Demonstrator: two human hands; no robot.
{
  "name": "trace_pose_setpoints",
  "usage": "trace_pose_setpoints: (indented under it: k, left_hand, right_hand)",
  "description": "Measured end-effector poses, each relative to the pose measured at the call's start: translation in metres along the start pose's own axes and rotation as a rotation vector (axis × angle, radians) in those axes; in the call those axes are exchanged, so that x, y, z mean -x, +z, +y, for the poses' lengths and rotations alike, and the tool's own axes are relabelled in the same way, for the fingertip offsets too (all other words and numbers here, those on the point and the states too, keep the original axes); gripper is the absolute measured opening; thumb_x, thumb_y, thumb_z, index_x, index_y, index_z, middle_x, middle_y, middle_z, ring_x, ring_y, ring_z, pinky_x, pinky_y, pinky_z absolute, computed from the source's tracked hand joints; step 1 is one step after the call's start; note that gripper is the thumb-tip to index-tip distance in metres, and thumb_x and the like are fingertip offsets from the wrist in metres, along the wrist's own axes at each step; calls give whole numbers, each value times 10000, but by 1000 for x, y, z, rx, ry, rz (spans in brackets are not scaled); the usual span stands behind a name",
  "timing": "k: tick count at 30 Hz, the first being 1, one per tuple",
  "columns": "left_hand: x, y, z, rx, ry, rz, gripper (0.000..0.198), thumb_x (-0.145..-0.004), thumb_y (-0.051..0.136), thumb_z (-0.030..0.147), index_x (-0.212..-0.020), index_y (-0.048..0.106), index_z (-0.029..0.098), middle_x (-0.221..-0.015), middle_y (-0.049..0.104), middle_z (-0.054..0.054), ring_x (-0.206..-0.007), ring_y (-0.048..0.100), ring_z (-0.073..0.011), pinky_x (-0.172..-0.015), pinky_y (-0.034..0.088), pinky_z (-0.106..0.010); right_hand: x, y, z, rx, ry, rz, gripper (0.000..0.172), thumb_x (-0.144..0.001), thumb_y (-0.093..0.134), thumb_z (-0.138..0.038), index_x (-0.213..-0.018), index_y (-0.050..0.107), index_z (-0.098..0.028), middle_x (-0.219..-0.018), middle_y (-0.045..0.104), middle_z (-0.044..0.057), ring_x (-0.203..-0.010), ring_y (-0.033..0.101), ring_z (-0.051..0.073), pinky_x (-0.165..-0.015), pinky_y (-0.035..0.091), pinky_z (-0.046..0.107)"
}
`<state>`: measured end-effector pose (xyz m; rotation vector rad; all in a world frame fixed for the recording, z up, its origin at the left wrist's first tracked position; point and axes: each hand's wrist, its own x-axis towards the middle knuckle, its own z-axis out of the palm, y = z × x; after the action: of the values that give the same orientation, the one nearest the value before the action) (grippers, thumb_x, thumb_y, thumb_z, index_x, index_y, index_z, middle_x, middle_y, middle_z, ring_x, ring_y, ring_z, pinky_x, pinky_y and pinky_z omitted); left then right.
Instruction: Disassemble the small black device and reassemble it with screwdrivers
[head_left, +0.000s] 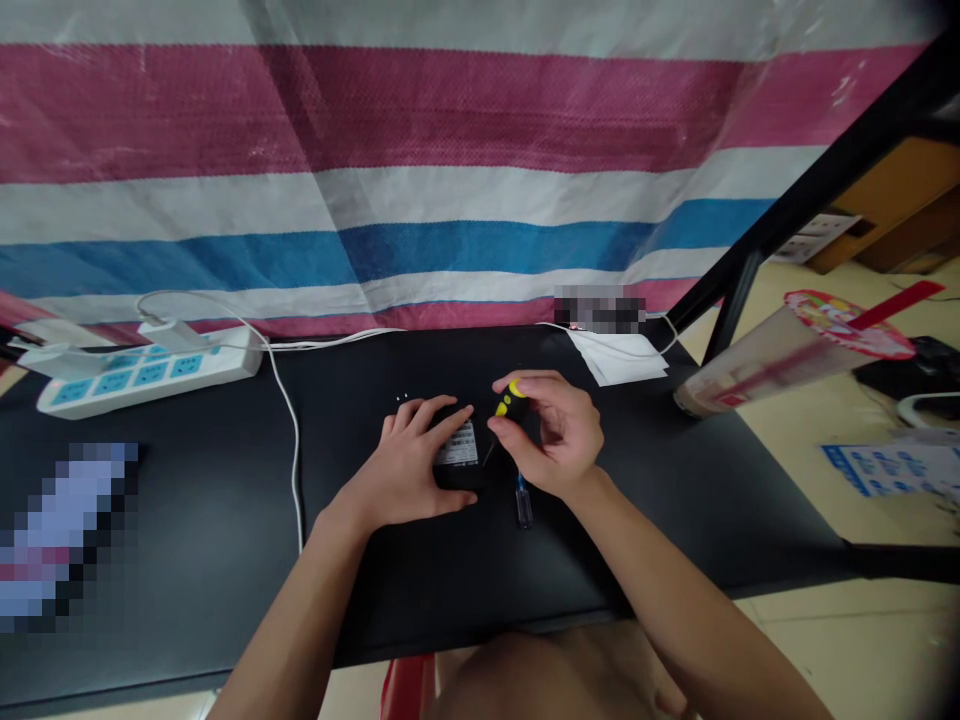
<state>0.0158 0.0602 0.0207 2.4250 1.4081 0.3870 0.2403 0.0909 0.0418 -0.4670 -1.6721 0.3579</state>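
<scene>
My left hand (409, 470) is spread over a small black box-shaped device (457, 470), holding it down on the desk. A white label (457, 443) shows on the device's top between my fingers. My right hand (551, 435) pinches a yellow-and-black screwdriver handle (510, 400), and its shaft is thin and dark, pointing down towards the device. A small screwdriver with a clear handle and blue tip (523, 505) lies on the desk just below my right hand. Two tiny bright specks, perhaps screws (402, 397), sit just beyond my left fingers.
The black desk (210, 480) has a white power strip with blue sockets (142, 372) and chargers at the far left. White cables cross the desk. White paper (619, 358) lies at the back edge. A plastic cup (795, 350) stands beyond the right corner, against a striped tarp.
</scene>
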Motion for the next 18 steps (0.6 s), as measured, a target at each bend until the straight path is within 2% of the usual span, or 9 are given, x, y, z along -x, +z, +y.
trace_pose_setpoints:
  k: [4, 7, 10, 13, 18]
  left_hand:
    - [0, -1, 1, -14, 9, -4, 1018, -724, 850, 646, -1610, 447, 348, -1662, 397, -105, -1441, 374, -426, -1112, 395, -635]
    - [0, -1, 1, -19, 15, -2, 981, -742, 839, 638, -1600, 460, 348, -1669, 385, -107, -1443, 369, -432, -1101, 402, -638]
    - [-1, 0, 0, -8, 22, -5, 991, -742, 840, 634, -1609, 451, 355, -1668, 384, -113, -1442, 370, -437, -1101, 398, -646]
    - [-1, 1, -1, 2, 22, 2, 992, -750, 839, 615, -1621, 437, 362, -1655, 394, -121, -1436, 373, -445, -1106, 384, -660]
    - [0, 2, -3, -6, 21, 4, 1044, -743, 839, 629, -1645, 384, 363, -1649, 398, -123, -1426, 381, -443, -1097, 391, -652]
  right_hand:
    - [-3, -1, -4, -37, -61, -68, 575, -833, 762, -79, -1358, 606, -255, -1165, 733, 101, -1036, 755, 244, -822, 674, 410]
    - [-6, -2, -8, -62, -36, -101, 491, -845, 720, -126, -1308, 633, -262, -1218, 686, 114, -1082, 716, 256, -820, 659, 418]
    - [-9, -1, -10, -115, -3, -95, 430, -841, 732, -163, -1252, 659, -267, -1120, 660, 84, -985, 687, 227, -774, 635, 394]
    - [-10, 0, -12, -207, 12, -74, 389, -817, 781, -128, -1170, 679, -255, -1014, 673, 49, -887, 694, 195, -750, 622, 365]
    - [-14, -2, -20, -317, 65, -99, 246, -902, 653, -89, -1118, 694, -199, -1010, 753, 89, -921, 762, 210, -800, 648, 378]
